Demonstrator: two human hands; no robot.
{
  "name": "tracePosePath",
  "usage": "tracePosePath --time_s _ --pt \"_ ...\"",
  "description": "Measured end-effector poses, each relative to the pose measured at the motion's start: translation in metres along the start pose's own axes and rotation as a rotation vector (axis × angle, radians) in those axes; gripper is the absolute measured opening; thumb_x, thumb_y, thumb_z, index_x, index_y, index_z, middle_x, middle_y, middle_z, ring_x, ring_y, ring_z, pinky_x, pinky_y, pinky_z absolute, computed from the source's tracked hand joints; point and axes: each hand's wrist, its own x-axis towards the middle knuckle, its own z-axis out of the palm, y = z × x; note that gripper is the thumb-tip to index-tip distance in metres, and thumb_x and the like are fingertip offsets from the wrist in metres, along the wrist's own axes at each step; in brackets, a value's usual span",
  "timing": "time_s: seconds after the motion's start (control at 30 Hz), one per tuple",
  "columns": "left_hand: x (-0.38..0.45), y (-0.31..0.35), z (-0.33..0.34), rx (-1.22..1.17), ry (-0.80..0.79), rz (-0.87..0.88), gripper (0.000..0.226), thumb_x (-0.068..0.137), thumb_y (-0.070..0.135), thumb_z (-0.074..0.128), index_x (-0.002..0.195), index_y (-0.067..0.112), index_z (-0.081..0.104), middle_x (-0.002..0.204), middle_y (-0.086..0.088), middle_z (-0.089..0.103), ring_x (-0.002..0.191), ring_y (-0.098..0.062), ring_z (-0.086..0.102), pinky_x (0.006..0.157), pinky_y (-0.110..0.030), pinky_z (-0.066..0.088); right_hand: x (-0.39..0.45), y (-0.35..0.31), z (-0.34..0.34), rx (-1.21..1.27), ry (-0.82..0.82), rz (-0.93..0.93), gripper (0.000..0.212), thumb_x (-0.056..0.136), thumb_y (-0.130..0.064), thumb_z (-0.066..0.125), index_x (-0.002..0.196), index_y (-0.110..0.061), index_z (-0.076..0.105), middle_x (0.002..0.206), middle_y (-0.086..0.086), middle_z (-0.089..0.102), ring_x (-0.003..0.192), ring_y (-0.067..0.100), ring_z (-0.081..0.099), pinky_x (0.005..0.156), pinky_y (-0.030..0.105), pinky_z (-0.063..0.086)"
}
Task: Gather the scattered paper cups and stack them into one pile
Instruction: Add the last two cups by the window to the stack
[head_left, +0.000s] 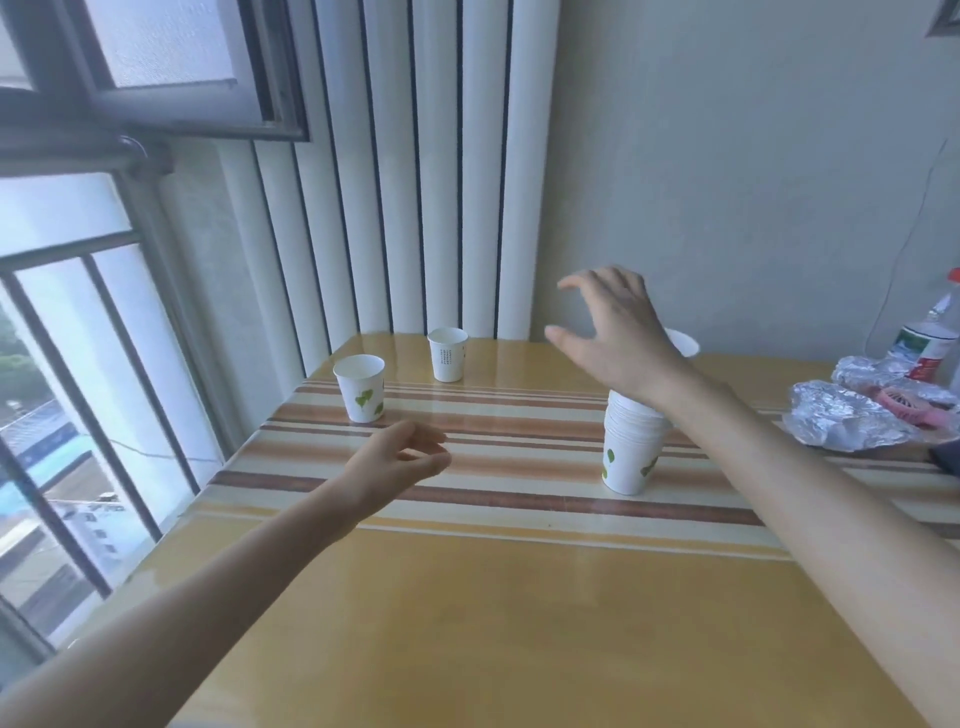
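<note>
A pile of several nested white paper cups with green leaf prints (632, 449) stands upright on the striped band of the table (493, 597). My right hand (615, 338) hovers above and behind it, fingers spread, holding nothing. Behind that hand the rim of another white cup (684, 343) shows; the rest is hidden. At the far left stands a single leaf-print cup (361, 388), and farther back one with printed text (448, 354). My left hand (400, 460) floats low over the stripes, just in front of the leaf-print cup, fingers loosely apart and empty.
Crumpled foil wrapping (852, 415) with a pink object (906, 408) lies at the right edge, a plastic bottle (930, 338) behind it. A window with bars (78, 364) runs along the left side; a white ribbed radiator (415, 182) stands behind the table.
</note>
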Motion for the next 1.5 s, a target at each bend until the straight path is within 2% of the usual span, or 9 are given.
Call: tracePosePath --time_s 0.13,0.27,0.4,0.53,0.7,0.87,1.03,1.13,1.5 --pt "0.017 -0.02 -0.029 0.021 0.085 -0.027 0.021 0.084 0.022 0.064 0.105 0.021 0.059 0.106 0.005 0.063 0.088 -0.01 0.061 0.067 -0.019 0.043 0.02 -0.04 0.067 0.145 -0.249 0.028 0.044 0.087 -0.03 0.054 0.127 -0.013 0.046 0.132 0.006 0.05 0.126 0.024 0.036 0.096 0.03 0.033" --pt "0.052 -0.047 -0.061 0.098 0.218 -0.091 0.026 0.082 0.026 0.066 0.105 0.017 0.057 0.104 0.003 0.063 0.092 -0.013 0.06 0.067 -0.017 0.042 0.045 -0.037 0.143 0.327 -0.425 0.274 0.046 0.085 -0.026 0.058 0.127 -0.013 0.044 0.128 0.007 0.052 0.107 0.022 0.05 0.081 0.027 0.036" --pt "0.089 -0.077 -0.085 0.199 0.362 -0.218 0.06 0.075 0.039 0.072 0.121 0.009 0.048 0.119 -0.002 0.053 0.105 -0.017 0.051 0.076 -0.021 0.041 0.077 -0.018 0.201 0.489 -0.369 0.496 0.05 0.084 -0.024 0.063 0.127 -0.008 0.042 0.125 0.009 0.052 0.096 0.019 0.049 0.077 0.027 0.037" --pt "0.13 -0.097 -0.085 0.178 0.359 -0.198 0.09 0.069 0.042 0.076 0.138 0.01 0.028 0.138 -0.01 0.037 0.126 -0.025 0.041 0.096 -0.031 0.033 0.112 0.004 0.249 0.535 -0.261 0.602 0.073 0.079 -0.03 0.069 0.136 -0.008 0.028 0.138 0.014 0.037 0.12 0.027 0.046 0.091 0.036 0.041" --pt "0.167 -0.104 -0.074 0.088 0.421 -0.13 0.095 0.07 0.035 0.077 0.141 0.015 0.018 0.138 -0.005 0.036 0.122 -0.022 0.041 0.094 -0.03 0.035 0.145 0.018 0.286 0.65 -0.207 0.638 0.101 0.073 -0.029 0.075 0.146 -0.015 0.007 0.147 0.012 0.026 0.133 0.03 0.035 0.104 0.041 0.034" --pt "0.182 -0.104 -0.073 0.057 0.492 -0.108 0.082 0.071 0.034 0.076 0.135 0.016 0.027 0.128 -0.005 0.047 0.116 -0.026 0.049 0.094 -0.046 0.047 0.157 0.02 0.308 0.739 -0.127 0.606 0.084 0.077 -0.025 0.071 0.143 -0.015 0.019 0.138 0.009 0.042 0.124 0.029 0.046 0.095 0.033 0.038" --pt "0.173 -0.098 -0.077 -0.007 0.465 -0.087 0.078 0.072 0.032 0.076 0.133 0.016 0.03 0.12 -0.002 0.046 0.113 -0.022 0.048 0.092 -0.036 0.044 0.137 0.006 0.29 0.751 -0.125 0.579 0.075 0.077 -0.028 0.07 0.138 -0.016 0.027 0.13 0.007 0.049 0.116 0.026 0.051 0.089 0.034 0.045" --pt "0.157 -0.083 -0.075 -0.013 0.426 -0.086 0.078 0.071 0.037 0.076 0.132 0.015 0.032 0.123 -0.003 0.047 0.114 -0.022 0.049 0.095 -0.041 0.047 0.114 -0.008 0.258 0.766 -0.109 0.547 0.076 0.077 -0.03 0.07 0.138 -0.018 0.027 0.131 0.006 0.048 0.117 0.025 0.05 0.095 0.039 0.046" --pt "0.086 0.027 -0.041 -0.045 0.27 0.138 0.057 0.073 0.036 0.074 0.114 0.023 0.038 0.113 0.0 0.05 0.107 -0.018 0.055 0.088 -0.035 0.05 0.054 -0.044 0.073 0.617 0.058 0.288 0.072 0.081 -0.033 0.066 0.138 -0.013 0.026 0.136 0.006 0.043 0.12 0.02 0.045 0.088 0.023 0.034"
